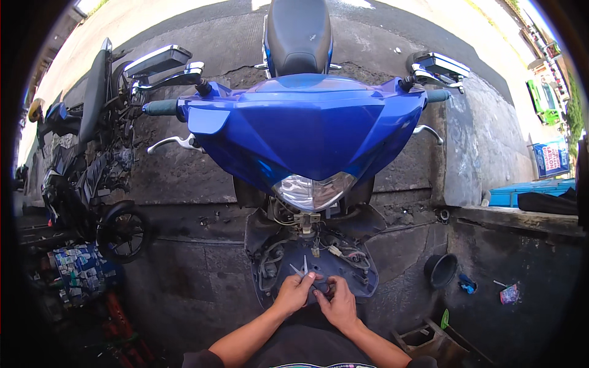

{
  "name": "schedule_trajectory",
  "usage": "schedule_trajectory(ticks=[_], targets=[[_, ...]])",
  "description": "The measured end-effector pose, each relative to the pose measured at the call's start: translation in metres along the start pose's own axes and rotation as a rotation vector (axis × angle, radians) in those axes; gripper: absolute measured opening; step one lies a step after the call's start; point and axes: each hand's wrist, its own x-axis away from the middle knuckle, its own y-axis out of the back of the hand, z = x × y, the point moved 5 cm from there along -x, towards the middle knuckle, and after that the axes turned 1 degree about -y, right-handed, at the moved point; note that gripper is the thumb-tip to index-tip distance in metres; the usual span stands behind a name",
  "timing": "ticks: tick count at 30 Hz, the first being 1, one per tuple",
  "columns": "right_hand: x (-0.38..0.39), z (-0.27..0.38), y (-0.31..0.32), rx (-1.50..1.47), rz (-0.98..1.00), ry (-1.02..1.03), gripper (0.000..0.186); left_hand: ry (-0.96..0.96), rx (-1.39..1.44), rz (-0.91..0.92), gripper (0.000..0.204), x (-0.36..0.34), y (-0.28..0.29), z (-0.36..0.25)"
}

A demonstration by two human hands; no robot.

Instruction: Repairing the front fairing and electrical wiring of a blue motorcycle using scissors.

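Observation:
My left hand [293, 295] grips a pair of scissors [304, 264], their two blades apart and pointing up. My right hand [335, 302] is beside it, fingers curled on something small that I cannot make out. Both hands are over a dark front panel [367, 283] of a blue scooter [313, 132], with hoses, cables and connectors [336, 251] lying on it. Above this panel are the scooter's clear lamp [313, 191] and blue handlebar cowl, with a grip and lever at each side.
Another motorcycle [92, 147] stands at the left, near a patterned object [80, 276]. At the right lie a black bucket [439, 270], a blue cloth [466, 284], a small packet [509, 294] and a low stand [423, 337], beside a concrete ledge [466, 135].

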Motion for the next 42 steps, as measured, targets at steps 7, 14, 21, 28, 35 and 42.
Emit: schedule_trajectory(ticks=[7, 14, 21, 28, 35, 42], targets=[[0.0, -0.013, -0.006, -0.162, 0.233, 0.097, 0.041, -0.095, 0.007, -0.327, 0.036, -0.002, -0.008, 0.006], [-0.01, -0.023, -0.01, -0.113, 0.425, 0.027, 0.041, -0.238, -0.293, -0.416, 0.035, 0.001, -0.02, -0.014], [-0.021, -0.034, 0.001, -0.641, 0.273, -0.291, 0.031, -0.524, -0.271, -0.532, 0.021, -0.011, 0.013, -0.042], [-0.086, -0.003, 0.02, -0.874, 0.007, -0.084, 0.031, -0.27, 0.134, -0.469, 0.021, -0.068, 0.022, -0.016], [-0.103, -0.027, -0.003, -0.866, 0.079, -0.181, 0.03, -0.15, 0.27, -0.354, 0.017, -0.082, 0.013, -0.014], [-0.084, 0.0, 0.037, -0.163, -0.003, -0.021, 0.036, -0.42, 0.397, -0.202, 0.014, -0.075, 0.019, -0.025]])
